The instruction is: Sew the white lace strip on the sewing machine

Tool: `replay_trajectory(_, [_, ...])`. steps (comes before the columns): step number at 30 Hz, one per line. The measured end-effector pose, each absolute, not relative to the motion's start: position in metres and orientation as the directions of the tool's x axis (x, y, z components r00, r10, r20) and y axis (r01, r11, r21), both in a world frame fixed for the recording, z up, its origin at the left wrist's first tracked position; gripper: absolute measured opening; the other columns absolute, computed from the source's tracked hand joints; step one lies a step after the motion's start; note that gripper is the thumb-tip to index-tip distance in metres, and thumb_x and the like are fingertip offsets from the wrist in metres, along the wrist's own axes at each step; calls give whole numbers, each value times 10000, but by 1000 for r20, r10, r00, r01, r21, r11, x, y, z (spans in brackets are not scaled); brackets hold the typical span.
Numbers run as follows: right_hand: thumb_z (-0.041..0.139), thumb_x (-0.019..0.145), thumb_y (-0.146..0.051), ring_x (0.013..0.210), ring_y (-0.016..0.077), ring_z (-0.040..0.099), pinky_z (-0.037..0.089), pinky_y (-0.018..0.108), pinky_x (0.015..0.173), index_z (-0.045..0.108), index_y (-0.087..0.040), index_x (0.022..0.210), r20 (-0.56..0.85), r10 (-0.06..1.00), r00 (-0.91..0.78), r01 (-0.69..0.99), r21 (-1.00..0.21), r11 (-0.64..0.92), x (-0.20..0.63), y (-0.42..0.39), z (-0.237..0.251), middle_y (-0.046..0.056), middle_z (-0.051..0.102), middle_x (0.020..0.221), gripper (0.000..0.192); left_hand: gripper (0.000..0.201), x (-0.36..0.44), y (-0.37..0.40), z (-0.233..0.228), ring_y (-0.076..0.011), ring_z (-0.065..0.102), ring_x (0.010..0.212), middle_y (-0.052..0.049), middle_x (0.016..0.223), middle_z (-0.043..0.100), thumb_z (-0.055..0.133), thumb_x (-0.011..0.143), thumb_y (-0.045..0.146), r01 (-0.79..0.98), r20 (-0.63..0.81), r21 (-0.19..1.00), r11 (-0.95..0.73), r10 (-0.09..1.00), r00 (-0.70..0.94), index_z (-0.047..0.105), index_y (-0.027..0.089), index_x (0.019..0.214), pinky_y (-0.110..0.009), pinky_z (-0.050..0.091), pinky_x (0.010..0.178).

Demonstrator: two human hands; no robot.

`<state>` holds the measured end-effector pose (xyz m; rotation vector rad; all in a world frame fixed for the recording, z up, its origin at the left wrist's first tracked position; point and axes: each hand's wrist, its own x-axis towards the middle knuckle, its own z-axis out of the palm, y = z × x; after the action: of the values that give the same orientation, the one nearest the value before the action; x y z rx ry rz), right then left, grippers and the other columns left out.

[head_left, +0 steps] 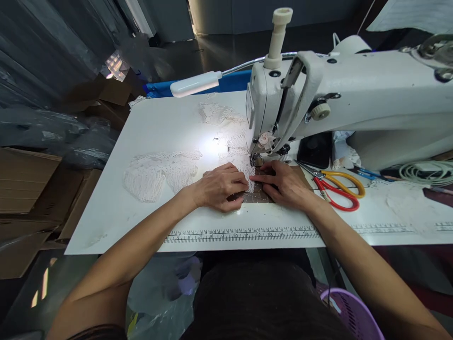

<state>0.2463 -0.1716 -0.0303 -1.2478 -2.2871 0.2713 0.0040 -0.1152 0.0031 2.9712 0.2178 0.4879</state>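
A white sewing machine (264,94) stands on the right, its presser foot (253,159) down near white lace fabric (244,163). My left hand (224,186) lies just left of the foot, its fingers curled and closed on the lace's edge. My right hand (283,183) rests to the right of the lace, index finger stretched out to touch it and the other fingers partly bent. Under both hands is a brown sheet (264,194). More lace pieces (145,177) lie spread to the left, joined or overlapping; I cannot tell which.
Red and yellow-handled scissors (341,189) lie right of my right hand. A black phone-like object (314,150) sits beneath the machine arm. A lit lamp (196,85) hangs above the white table (116,208). Cardboard boxes (31,189) stand left; a purple basket (348,311) is below.
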Motion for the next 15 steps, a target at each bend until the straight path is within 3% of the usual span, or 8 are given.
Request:
replay_trajectory(5, [536, 905, -195, 1092, 281, 554, 501, 476, 926, 712, -251, 1206, 367, 817, -444, 728, -383, 568, 245, -172, -32, 126, 587, 1154, 353, 208, 7, -110, 6, -184, 630, 806, -48, 901, 699, 582, 823, 269, 130, 275, 202, -971, 184, 944, 713, 177, 955, -372, 500, 846])
replay_trajectory(15, [498, 918, -201, 997, 288, 595, 530, 411, 779, 708, -217, 1214, 294, 869, -398, 817, -317, 482, 237, -169, -24, 156, 607, 1137, 363, 264, 7, -114, 6, -211, 604, 862, -92, 1019, 671, 566, 866, 315, 205, 222, 143, -968, 233, 947, 689, 130, 1008, -421, 465, 931])
